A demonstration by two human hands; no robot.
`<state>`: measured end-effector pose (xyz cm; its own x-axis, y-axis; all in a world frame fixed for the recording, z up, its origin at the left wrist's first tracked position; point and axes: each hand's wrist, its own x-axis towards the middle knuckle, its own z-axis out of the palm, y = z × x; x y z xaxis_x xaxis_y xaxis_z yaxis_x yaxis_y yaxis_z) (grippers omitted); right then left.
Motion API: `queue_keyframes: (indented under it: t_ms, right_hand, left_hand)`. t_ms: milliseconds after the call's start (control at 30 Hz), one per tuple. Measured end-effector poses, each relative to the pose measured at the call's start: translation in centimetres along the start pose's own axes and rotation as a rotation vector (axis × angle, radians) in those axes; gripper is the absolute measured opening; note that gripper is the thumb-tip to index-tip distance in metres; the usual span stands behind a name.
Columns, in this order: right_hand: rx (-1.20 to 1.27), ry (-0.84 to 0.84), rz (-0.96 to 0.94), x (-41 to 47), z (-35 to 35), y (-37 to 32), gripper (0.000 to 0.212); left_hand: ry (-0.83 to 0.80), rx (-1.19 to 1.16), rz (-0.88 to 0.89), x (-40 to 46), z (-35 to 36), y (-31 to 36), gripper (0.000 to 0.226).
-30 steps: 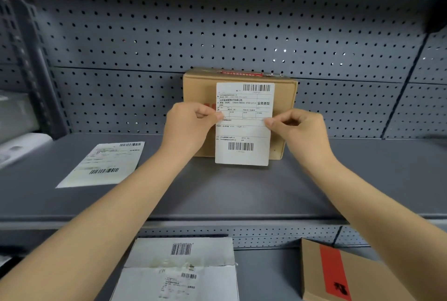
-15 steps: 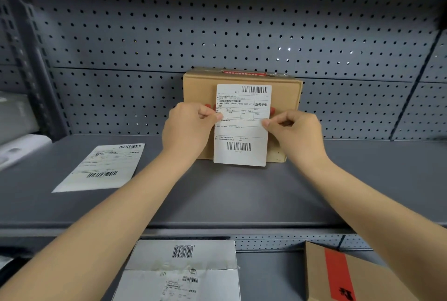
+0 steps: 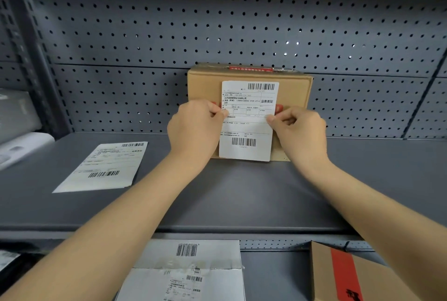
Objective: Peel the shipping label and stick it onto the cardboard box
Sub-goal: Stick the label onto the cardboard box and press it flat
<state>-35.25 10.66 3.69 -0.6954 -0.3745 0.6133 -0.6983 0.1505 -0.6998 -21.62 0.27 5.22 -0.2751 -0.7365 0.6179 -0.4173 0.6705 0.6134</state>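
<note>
While both hands' grips (image 3: 193, 129) (image 3: 301, 131) pinch its side edges, the shipping label (image 3: 248, 121) seemingly touches the cardboard box (image 3: 205, 85).

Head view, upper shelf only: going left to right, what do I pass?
Loose label sheet lying flat → left hand → shipping label held against the cardboard box → right hand.

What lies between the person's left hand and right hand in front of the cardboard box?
In the head view, the shipping label spans the gap between the left hand and right hand, held against the cardboard box.
</note>
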Motion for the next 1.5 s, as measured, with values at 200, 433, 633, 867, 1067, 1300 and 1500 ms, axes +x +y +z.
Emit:
queue_keyframes:
  t_ms: [200,433,633,867,1067,1300,1500]
  right_hand:
    - [-0.057,0.036,-0.065,0.1,-0.5,0.2,0.021]
    - [-0.604,-0.078,-0.964,-0.1,-1.7,1.1,0.035]
    - [-1.059,-0.197,-1.046,1.1,-3.0,3.1,0.062]
    - [-1.005,-0.138,-1.03,0.3,-4.4,3.3,0.061]
    - [-1.041,-0.087,-1.01,1.2,-2.5,0.4,0.058]
    - [-1.073,-0.07,-0.916,1.7,-5.6,3.4,0.061]
    - [-1.021,-0.131,-1.011,0.0,-5.4,3.8,0.067]
  left_hand:
    - [0.021,0.259,0.084,0.1,-0.4,-0.4,0.03]
    - [0.055,0.501,0.984,-0.3,-0.6,-1.8,0.03]
    - [-0.191,0.944,0.918,-0.5,-1.4,-3.5,0.066]
    - [-0.067,0.939,0.951,-0.6,-2.3,-3.8,0.058]
    - [-0.067,1.024,0.88,0.1,-1.1,-1.2,0.064]
    - [-0.03,0.998,0.764,0.2,-2.6,-3.1,0.074]
    - [-0.104,0.979,0.895,-1.7,-1.9,-2.5,0.065]
